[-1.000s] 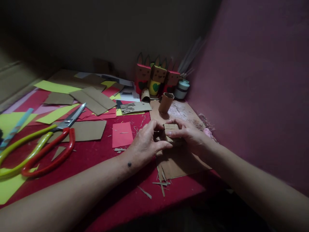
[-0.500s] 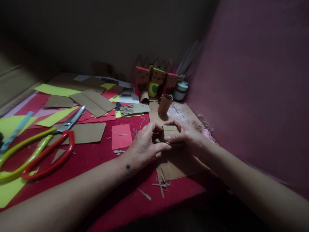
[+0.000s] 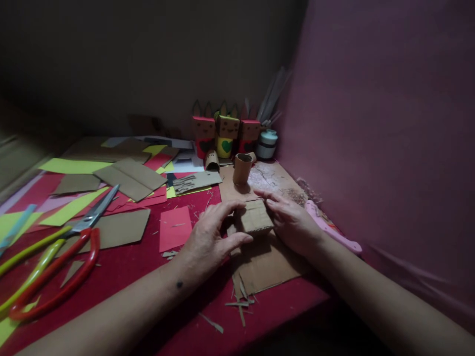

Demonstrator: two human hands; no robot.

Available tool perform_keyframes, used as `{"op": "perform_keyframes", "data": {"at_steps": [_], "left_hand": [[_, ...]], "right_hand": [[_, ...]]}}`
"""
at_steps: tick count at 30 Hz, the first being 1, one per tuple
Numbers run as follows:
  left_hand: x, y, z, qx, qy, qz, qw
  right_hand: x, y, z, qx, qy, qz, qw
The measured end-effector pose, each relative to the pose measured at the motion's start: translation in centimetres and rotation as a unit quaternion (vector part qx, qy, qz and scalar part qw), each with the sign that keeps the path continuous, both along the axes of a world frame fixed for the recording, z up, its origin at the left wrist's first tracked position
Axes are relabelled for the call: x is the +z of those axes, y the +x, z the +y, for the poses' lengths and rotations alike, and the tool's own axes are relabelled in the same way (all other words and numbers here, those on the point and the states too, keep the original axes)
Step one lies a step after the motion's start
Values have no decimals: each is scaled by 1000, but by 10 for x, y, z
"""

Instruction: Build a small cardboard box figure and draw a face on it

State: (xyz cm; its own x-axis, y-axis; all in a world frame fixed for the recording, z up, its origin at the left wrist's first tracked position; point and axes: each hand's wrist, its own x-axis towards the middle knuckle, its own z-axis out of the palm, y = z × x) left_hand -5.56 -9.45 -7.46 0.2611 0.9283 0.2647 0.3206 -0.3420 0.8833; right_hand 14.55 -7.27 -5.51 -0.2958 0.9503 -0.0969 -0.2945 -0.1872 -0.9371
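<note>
A small cardboard box with a corrugated front edge sits between my hands, above the cardboard sheet. My left hand curves around its left side, fingers at the back and thumb at the front. Against its right side lies my right hand, fingers closed along the back right corner; its thumb is hard to make out. Behind the box a brown cardboard tube stands upright on the sheet. The box's underside is hidden.
Large scissors with red and yellow handles lie open at left among paper and cardboard pieces. A pink cutter-like tool is beside my right forearm. Behind stand cardboard figures and a pale jar. A purple wall rises at right.
The box now shows more of its top and front; my right thumb has come off its top and the right fingers rest at its side. The camera view has shifted to the right and up.
</note>
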Motion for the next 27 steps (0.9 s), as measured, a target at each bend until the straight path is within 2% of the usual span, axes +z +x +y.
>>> {"op": "perform_keyframes", "data": {"at_steps": [6,11,16,19,21,23,25,27], "left_hand": [[4,-2,-2,11,7,27,1000],[3,-2,-1,16,11,40,999],[3,-2,-1,17,-16,52,998],[5,-5,-4,18,-6,60,998],[7,-8,-7,18,41,102,994],[10,-8,-11,23,138,172,975],[14,-6,-13,27,245,251,936],[18,0,-14,21,321,316,893]], "right_hand": [[-10,-1,-1,-24,26,-5,999],[-12,-4,-2,-37,20,-40,998],[-9,-4,-3,-39,28,4,999],[-10,-2,-2,-36,25,28,999],[-14,-1,0,-42,47,27,998],[-17,-1,1,-49,78,24,995],[-18,-3,1,-53,79,35,995],[-17,-6,2,-44,39,63,996]]}}
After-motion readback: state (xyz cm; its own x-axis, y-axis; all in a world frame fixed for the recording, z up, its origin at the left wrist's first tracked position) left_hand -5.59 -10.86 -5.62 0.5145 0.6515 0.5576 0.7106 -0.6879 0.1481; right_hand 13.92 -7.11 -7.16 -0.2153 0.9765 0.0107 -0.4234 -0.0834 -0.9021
